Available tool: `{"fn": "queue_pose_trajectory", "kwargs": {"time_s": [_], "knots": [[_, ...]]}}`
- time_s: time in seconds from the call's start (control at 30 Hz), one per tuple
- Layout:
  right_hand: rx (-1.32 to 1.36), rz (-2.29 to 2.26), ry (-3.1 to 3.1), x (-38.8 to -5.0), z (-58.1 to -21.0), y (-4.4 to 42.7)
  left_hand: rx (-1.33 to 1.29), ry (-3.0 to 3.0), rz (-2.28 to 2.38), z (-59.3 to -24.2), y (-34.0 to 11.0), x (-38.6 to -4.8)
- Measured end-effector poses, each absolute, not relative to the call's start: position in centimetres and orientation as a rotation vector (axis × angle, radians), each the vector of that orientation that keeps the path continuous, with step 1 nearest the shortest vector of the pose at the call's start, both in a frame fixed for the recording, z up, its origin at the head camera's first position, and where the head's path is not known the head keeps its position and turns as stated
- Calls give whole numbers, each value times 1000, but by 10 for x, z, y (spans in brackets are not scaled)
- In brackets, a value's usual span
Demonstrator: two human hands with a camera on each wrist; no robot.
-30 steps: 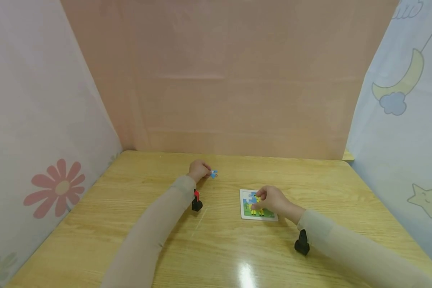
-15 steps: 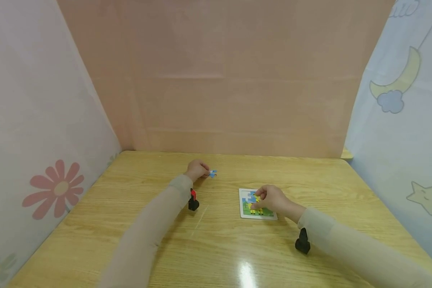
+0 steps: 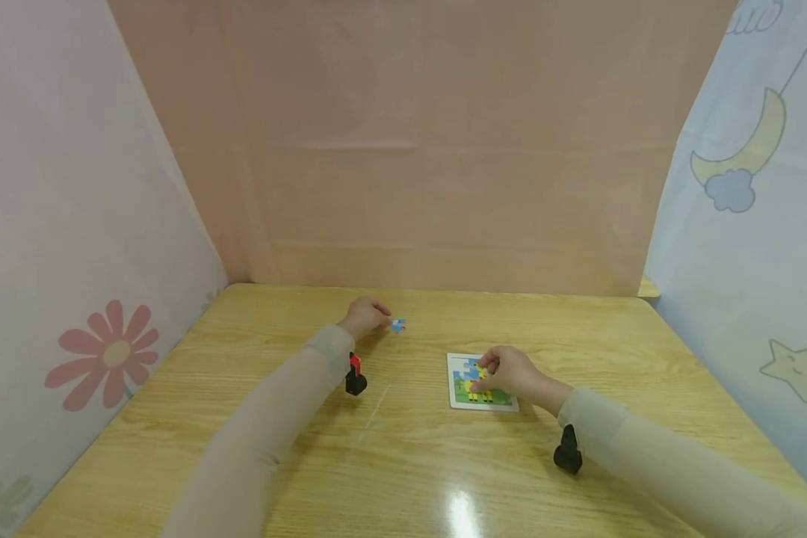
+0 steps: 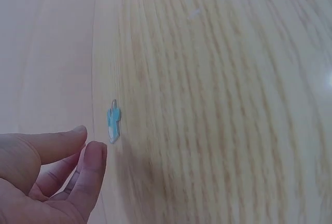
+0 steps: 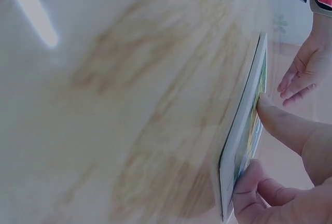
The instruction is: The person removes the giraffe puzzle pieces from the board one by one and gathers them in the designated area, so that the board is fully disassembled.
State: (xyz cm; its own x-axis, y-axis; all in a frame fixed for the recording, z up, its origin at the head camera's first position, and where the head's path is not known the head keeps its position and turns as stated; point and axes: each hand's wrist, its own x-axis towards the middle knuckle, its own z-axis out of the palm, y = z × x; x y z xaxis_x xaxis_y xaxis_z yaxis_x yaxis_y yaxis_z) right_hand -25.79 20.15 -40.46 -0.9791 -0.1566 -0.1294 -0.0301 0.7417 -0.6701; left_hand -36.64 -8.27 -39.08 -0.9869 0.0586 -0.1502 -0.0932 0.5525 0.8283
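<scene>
A small blue-and-white jigsaw piece [image 3: 399, 325] lies on the table towards the back. My left hand [image 3: 367, 317] is just left of it. In the left wrist view, a small gap parts the thumb and fingers from the piece [image 4: 113, 122]. A square giraffe puzzle [image 3: 465, 403] in a white frame lies to the right. Over its right part reaches my right hand [image 3: 513, 373], thumb and forefinger spread. The right wrist view has the thumb touching the picture and the bent fingers at the frame [image 5: 228, 164]. Part of the picture is hidden under that hand.
The wooden table [image 3: 376, 463] has a peach cloth wall [image 3: 444, 187] behind it. Patterned cloth walls stand at the left [image 3: 74, 224] and right [image 3: 733, 261]. Each sleeve carries a black wrist device, one on the left [image 3: 356, 379] and one on the right [image 3: 568, 452].
My left hand has let go of the jigsaw piece and drawn slightly left. The piece stays on the table. My right hand remains over the puzzle, almost unmoved.
</scene>
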Motion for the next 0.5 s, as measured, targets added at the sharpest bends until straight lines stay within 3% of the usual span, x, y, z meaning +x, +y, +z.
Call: {"fn": "queue_pose_trajectory", "kwargs": {"time_s": [0.5], "knots": [[-124, -1052, 2779, -258, -402, 204, 301, 2518, 1373, -377, -48, -339]]}}
